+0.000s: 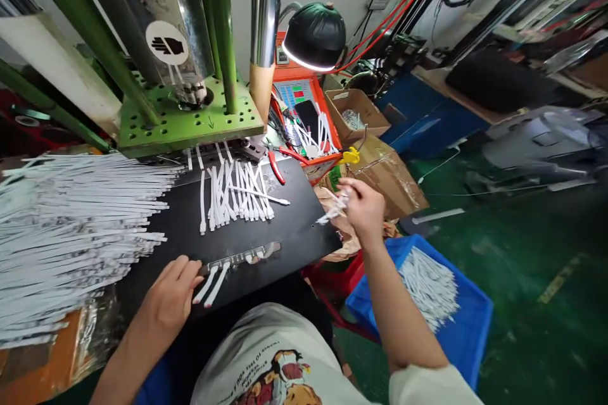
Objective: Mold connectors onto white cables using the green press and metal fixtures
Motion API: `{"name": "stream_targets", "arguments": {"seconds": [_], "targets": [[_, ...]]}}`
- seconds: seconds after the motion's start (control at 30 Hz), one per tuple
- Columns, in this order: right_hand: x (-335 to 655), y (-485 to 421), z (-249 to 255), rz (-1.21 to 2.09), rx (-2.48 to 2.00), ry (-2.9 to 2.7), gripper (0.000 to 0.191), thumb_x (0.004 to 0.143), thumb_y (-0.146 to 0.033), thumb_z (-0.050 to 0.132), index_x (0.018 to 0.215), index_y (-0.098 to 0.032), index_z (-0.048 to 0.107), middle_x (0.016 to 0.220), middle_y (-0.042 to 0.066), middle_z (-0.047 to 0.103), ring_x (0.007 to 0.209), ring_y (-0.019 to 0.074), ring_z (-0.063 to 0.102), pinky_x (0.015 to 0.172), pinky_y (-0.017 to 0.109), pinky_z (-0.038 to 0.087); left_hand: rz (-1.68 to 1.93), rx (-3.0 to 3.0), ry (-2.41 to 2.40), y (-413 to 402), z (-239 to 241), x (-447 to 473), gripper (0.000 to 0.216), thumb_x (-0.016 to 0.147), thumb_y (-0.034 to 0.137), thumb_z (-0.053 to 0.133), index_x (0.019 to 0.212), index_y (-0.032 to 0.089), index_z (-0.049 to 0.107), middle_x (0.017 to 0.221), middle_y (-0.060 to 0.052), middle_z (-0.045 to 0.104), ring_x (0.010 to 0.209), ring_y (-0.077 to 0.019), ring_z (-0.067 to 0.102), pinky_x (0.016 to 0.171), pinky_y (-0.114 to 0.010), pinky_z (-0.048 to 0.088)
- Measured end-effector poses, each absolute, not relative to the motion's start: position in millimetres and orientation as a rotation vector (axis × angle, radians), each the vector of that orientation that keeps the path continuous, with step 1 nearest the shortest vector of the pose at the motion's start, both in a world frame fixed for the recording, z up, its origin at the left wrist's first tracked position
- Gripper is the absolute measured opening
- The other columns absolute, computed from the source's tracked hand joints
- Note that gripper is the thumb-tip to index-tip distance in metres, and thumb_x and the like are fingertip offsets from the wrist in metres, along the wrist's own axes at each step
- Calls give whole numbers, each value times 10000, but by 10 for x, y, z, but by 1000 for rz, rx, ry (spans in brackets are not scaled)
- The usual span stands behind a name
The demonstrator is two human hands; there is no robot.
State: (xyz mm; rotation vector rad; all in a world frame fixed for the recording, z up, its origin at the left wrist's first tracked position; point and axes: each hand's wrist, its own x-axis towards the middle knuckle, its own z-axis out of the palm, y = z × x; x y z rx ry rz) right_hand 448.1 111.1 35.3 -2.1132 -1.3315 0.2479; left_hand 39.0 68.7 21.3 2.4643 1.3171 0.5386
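Left hand [171,291] holds a strip [241,257] — right hand [367,210], white pieces [335,209].

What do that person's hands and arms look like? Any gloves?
The left hand and right hand wear no gloves; both forearms are bare. The right sleeve is short and whitish; no left sleeve shows. The whitish shirt has a cartoon and letters.

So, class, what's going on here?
A person's left hand holds the left end of a metal bar with white cables jutting from it. The right hand, beside the black table, holds a few blurred white pieces. More cables lie on the table; a pile of white strips spreads at left, and a blue bin at right holds a heap of white pieces.
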Motion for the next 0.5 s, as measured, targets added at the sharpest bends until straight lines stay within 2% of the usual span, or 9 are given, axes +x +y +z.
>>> {"name": "stream_targets", "arguments": {"seconds": [0.1,0.2,0.27,0.37,0.43,0.5], "targets": [[5031,738,212,164,-2330,-1241,367,881,-182,383,1108,-79,652,924,177,701,875,268,668,803,370,505,587,2467,1355,636,201,393,229,1000,289,410,1118,204,588,889,-57,561,816,-198,602,744,-324,513],[4985,616,159,136,-2322,-1342,340,875,-207,443,1093,-75,668,1055,234,665,998,322,627,882,444,477,687,2453,1372,577,329,455,308,994,294,472,1279,214,555,926,-59,568,822,-174,614,758,-290,514],[4650,618,205,202,-2064,-1588,315,923,-242,465,1134,-127,670,1115,187,652,1022,276,619,898,398,485,823,2451,1317,554,423,537,368,976,219,514,1343,249,535,953,-54,590,825,-150,620,740,-252,512],[3909,623,329,494,-1343,-1952,269,971,-229,497,1187,-232,657,1057,78,654,922,158,630,808,263,512,978,2402,1104,563,473,686,462,946,95,528,1369,279,530,933,-40,621,798,-124,618,698,-220,512],[3436,611,385,609,-1007,-2011,261,977,-210,505,1187,-258,652,1000,50,642,859,129,615,757,236,507,1041,2351,973,588,442,764,453,929,66,542,1330,275,570,865,-24,624,747,-112,603,656,-210,505],[3116,620,411,612,-852,-2000,239,976,-201,491,1130,-235,670,916,47,631,797,134,591,715,248,494,1107,2295,929,621,406,805,375,922,77,561,1246,253,633,786,-6,607,675,-97,575,600,-194,479]]}}
